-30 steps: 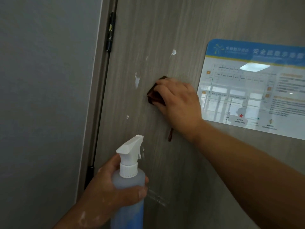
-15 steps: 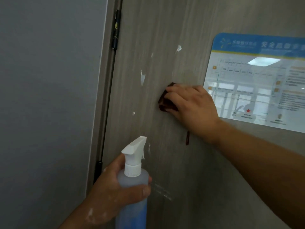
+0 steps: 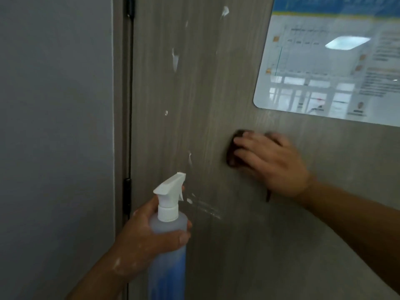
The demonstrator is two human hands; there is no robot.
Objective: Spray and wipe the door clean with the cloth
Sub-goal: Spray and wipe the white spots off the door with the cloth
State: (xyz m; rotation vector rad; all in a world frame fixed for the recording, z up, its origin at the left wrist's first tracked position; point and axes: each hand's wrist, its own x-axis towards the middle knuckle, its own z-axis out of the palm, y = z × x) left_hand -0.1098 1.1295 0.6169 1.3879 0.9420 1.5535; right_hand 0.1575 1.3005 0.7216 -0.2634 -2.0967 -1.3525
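Note:
The grey wood-grain door fills the view and carries white foam streaks down its left part. My right hand presses a dark brown cloth flat against the door, just below the poster, with the fingers stretched over it; the hand is motion-blurred. A strand of the cloth hangs under my wrist. My left hand, flecked with foam, grips a clear spray bottle of blue liquid with a white trigger head, its nozzle towards the door.
A glossy laminated poster with a blue header is stuck to the door at upper right. Black hinges sit along the door's left edge, next to a plain grey wall.
My right hand has slid the cloth down and to the right, from beside the poster to below its lower edge. The bottle stays roughly where it was.

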